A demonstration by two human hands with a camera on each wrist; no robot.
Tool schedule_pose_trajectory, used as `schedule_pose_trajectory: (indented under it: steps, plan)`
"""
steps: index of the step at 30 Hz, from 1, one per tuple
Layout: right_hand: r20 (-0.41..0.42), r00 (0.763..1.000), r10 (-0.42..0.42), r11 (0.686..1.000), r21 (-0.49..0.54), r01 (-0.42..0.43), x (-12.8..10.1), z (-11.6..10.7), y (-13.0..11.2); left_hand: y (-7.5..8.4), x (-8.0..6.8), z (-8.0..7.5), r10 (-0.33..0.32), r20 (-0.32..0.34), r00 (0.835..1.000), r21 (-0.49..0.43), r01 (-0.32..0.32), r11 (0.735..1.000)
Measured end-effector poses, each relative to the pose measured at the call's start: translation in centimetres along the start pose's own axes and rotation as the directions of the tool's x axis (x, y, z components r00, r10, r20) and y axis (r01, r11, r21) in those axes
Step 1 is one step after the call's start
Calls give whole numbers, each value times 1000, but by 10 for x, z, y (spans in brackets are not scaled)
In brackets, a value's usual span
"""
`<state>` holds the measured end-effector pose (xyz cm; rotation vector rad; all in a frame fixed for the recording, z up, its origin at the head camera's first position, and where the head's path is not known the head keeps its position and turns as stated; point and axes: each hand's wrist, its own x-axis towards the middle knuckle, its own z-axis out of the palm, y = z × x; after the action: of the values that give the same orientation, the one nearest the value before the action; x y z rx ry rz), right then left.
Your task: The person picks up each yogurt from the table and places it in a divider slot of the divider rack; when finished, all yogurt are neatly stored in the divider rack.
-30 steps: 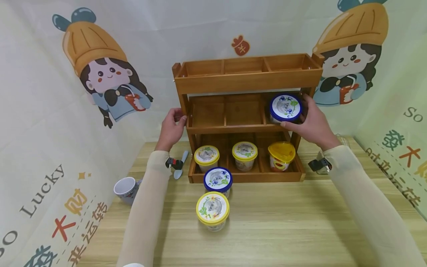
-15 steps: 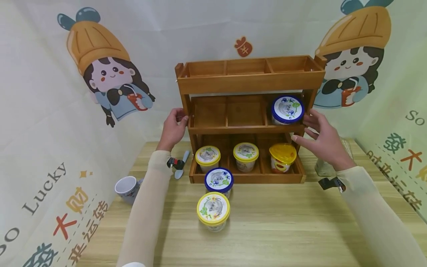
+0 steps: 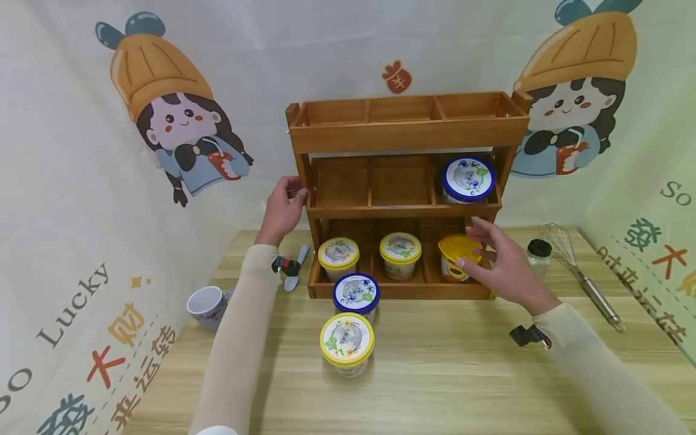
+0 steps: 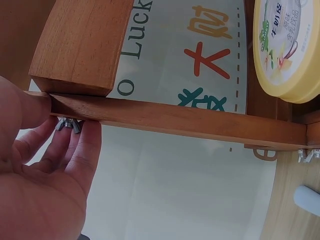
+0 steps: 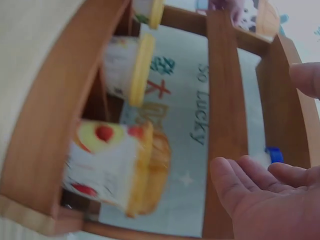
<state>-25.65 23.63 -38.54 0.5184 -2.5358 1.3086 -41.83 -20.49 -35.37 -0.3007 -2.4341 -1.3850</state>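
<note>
Walls: pale fabric backdrops [image 3: 304, 42] hang at the far side, left and right.
Print: cartoon girls in orange hats, far left [image 3: 174, 121] and far right [image 3: 571, 96]; "So Lucky" lettering on both sides.
Surface: light wood-grain top [image 3: 435, 374], near to far.
Light: even and soft, with faint shadows.

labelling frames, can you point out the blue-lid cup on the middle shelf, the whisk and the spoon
blue-lid cup [image 3: 468, 177], head view, centre of its lid
whisk [image 3: 597, 295], head view, on its metal handle
spoon [image 3: 290, 282], head view, on its bowl
</note>
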Motion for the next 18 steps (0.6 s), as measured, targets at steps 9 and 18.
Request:
schedule_pose_trajectory:
  steps: [9,18]
  plan:
    - [82,996,-18,998,68,13,0,34,8,0,0,-1,-2,4,1000,-8,2,1000]
    - [146,988,-45,997,71,35,6,67,5,2,0,-1,-18,9,1000,-6,18,1000]
